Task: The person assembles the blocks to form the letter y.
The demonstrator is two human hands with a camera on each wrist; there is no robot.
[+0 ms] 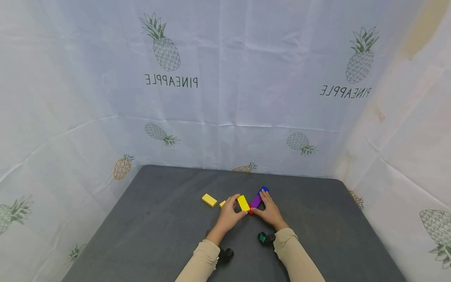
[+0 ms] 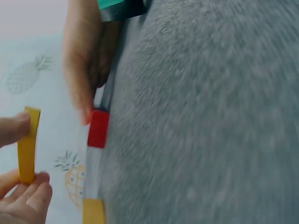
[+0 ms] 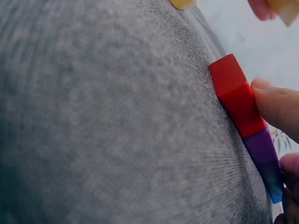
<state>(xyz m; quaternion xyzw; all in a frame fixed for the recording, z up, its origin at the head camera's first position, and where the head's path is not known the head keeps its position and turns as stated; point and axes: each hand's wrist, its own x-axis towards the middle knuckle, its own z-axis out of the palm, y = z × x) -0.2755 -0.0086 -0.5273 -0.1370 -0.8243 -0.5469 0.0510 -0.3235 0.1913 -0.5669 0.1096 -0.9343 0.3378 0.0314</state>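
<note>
A yellow block (image 1: 243,203) is pinched between the thumb and fingers of my left hand (image 1: 229,217), raised off the table in the left wrist view. Close by on the right, a red block (image 3: 237,95), a purple block (image 1: 256,201) and a blue block (image 1: 265,189) lie end to end in a slanting row. My right hand (image 1: 270,211) reaches over this row. Its thumb touches the red block, while the other fingers rest along the purple and blue blocks, partly hidden in the right wrist view.
Left of my hands, a yellow block (image 1: 209,200) lies on the dark grey table (image 1: 158,227). Another yellow block (image 1: 222,204) is partly hidden behind my left hand. A pineapple-print cloth (image 1: 218,98) hangs around the table's back and sides.
</note>
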